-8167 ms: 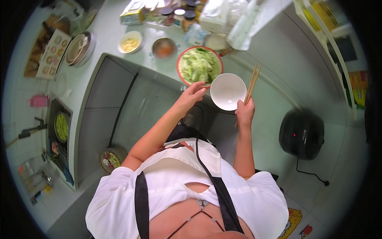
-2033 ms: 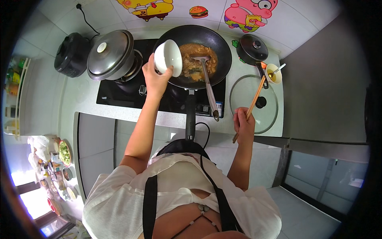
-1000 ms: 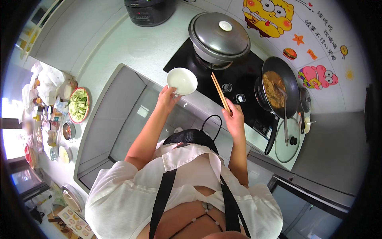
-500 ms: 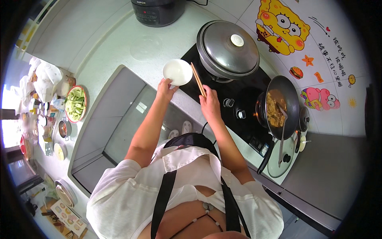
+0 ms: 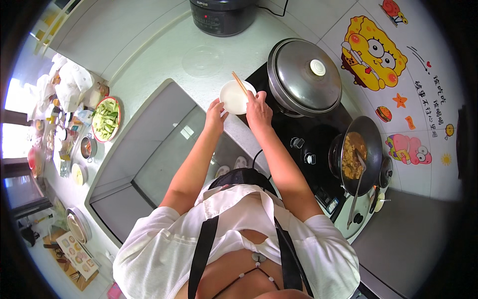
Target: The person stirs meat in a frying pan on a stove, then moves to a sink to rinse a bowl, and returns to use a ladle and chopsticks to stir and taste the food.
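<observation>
A small white bowl (image 5: 230, 102) is held near the counter's edge by my left hand (image 5: 215, 115), whose fingers close on its near left rim. My right hand (image 5: 259, 111) grips a pair of wooden chopsticks (image 5: 236, 79), which cross over the bowl toward its far side. The right fingers are beside the bowl's right rim; whether they touch it I cannot tell. What the bowl contains, if anything, does not show clearly. To the right of my right hand sits a lidded metal pot (image 5: 304, 75) on the black stove (image 5: 298, 130).
A dark wok (image 5: 374, 149) with brown food and a metal spatula (image 5: 355, 207) is on the stove's right. A glass lid (image 5: 343, 213) lies beside it. At the back stands a black cooker (image 5: 224, 20). Sliced green vegetables fill a plate (image 5: 119, 117) on the left counter.
My right hand has moved left to the bowl, bringing the chopsticks across it. The left hand still holds the bowl. The whole view has shifted slightly.
</observation>
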Action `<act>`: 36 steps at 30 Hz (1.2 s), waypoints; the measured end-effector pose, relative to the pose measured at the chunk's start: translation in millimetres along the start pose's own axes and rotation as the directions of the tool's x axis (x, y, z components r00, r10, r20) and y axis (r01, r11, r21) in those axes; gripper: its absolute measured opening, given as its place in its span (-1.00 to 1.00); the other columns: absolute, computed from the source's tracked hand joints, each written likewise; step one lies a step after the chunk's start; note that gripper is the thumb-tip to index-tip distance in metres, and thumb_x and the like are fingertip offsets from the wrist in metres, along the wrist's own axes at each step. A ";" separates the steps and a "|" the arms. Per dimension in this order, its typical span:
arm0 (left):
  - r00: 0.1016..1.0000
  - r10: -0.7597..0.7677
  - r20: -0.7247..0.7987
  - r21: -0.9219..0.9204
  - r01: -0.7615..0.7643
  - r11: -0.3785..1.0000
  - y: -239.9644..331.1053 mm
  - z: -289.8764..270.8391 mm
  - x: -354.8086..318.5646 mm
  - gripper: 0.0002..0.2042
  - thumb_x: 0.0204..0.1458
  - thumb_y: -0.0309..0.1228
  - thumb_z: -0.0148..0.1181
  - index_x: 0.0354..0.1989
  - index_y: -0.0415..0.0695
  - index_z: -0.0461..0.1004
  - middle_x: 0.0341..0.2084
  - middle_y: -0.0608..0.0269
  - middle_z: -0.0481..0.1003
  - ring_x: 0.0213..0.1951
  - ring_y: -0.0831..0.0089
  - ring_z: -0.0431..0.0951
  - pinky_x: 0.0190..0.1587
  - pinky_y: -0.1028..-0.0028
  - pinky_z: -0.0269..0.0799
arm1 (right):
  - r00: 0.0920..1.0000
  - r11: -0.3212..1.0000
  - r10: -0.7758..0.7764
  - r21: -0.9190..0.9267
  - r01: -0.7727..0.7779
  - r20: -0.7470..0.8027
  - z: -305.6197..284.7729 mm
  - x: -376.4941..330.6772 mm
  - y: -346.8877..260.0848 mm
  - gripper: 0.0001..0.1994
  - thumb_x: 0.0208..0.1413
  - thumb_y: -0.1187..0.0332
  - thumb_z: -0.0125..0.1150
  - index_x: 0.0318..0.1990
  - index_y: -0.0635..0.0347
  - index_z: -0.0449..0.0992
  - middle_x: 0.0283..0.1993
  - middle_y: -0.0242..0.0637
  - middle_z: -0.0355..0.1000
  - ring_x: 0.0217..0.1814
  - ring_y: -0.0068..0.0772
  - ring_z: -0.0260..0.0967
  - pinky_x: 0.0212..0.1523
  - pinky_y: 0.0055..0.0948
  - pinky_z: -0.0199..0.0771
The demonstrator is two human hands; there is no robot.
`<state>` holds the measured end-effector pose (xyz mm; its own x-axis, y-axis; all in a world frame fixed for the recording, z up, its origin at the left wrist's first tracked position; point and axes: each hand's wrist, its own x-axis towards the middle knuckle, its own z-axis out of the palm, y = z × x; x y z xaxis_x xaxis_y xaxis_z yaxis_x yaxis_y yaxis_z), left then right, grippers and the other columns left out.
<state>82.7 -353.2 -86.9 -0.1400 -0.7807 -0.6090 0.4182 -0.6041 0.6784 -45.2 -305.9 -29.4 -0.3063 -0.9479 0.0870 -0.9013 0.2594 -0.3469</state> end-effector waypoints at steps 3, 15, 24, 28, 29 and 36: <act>1.000 -0.010 -0.017 -0.019 0.010 1.000 1.0 -5.5 -4.5 -0.70 -0.06 -0.46 -0.05 -0.09 -0.12 0.30 -0.35 0.32 0.32 -0.29 0.50 0.29 -0.23 0.45 0.32 | 0.999 0.994 -0.044 -0.102 0.041 -0.027 1.7 1.2 -1.5 -0.74 0.00 0.43 -0.10 -0.10 0.12 0.29 -0.24 -0.12 0.18 -0.34 -0.17 0.36 -0.42 -0.33 0.46; 0.999 -0.027 0.022 -0.040 0.028 0.999 2.8 -29.3 -27.6 -0.69 -0.04 -0.45 -0.06 -0.06 -0.12 0.31 -0.34 0.28 0.32 -0.31 0.48 0.32 -0.17 0.37 0.31 | 0.988 0.958 -0.096 -0.279 0.058 -0.122 19.2 11.7 -1.9 -0.71 -0.12 0.31 0.12 -0.17 0.08 0.39 -0.37 -0.27 0.31 -0.27 -0.27 0.30 -0.37 -0.32 0.31; 0.985 -0.067 0.156 0.039 0.061 0.997 0.1 -57.4 -62.2 -0.74 0.00 -0.45 -0.05 -0.11 -0.14 0.34 -0.31 0.29 0.39 -0.31 0.53 0.37 -0.16 0.44 0.30 | 0.938 0.979 0.097 0.204 -0.029 -0.334 -82.9 -100.4 9.4 -0.83 -0.14 0.31 0.18 -0.51 0.14 0.34 -0.50 -0.31 0.27 -0.44 -0.24 0.31 -0.48 -0.35 0.33; 0.966 -0.109 0.234 0.183 0.067 0.981 -5.8 -52.0 -92.7 -0.75 0.01 -0.45 -0.06 -0.11 -0.14 0.33 -0.28 0.30 0.38 -0.26 0.53 0.37 -0.14 0.49 0.30 | 0.733 0.975 0.209 0.082 -0.206 -0.647 -154.2 -199.4 50.2 -0.78 -0.16 0.28 0.24 -0.59 0.20 0.37 -0.50 -0.27 0.34 -0.51 -0.22 0.29 -0.48 -0.37 0.31; 0.958 -0.120 0.260 0.215 0.064 0.974 -8.0 -46.1 -97.5 -0.75 0.01 -0.45 -0.07 -0.11 -0.14 0.33 -0.28 0.31 0.38 -0.25 0.54 0.37 -0.14 0.50 0.30 | 0.664 0.930 0.331 0.113 -0.350 -0.670 -167.8 -225.6 67.0 -0.81 -0.11 0.29 0.20 -0.55 0.21 0.39 -0.45 -0.23 0.33 -0.42 -0.21 0.30 -0.40 -0.33 0.31; 0.871 -0.146 0.469 0.311 -0.008 0.951 -31.1 7.0 -137.4 -0.78 0.02 -0.45 -0.07 -0.14 -0.15 0.33 -0.30 0.34 0.38 -0.25 0.55 0.38 -0.13 0.54 0.29 | 0.478 0.407 0.756 -0.251 -0.878 -0.447 -219.7 -333.4 177.8 -0.49 -0.14 0.23 0.18 0.02 0.02 0.22 -0.16 -0.16 0.33 -0.19 -0.05 0.33 -0.25 -0.21 0.35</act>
<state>82.7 -228.3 -21.4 -0.6039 -0.6667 -0.4368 0.1199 -0.6177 0.7772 -170.6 96.9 85.1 -0.9647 -0.1747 0.1972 -0.1748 0.9845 0.0170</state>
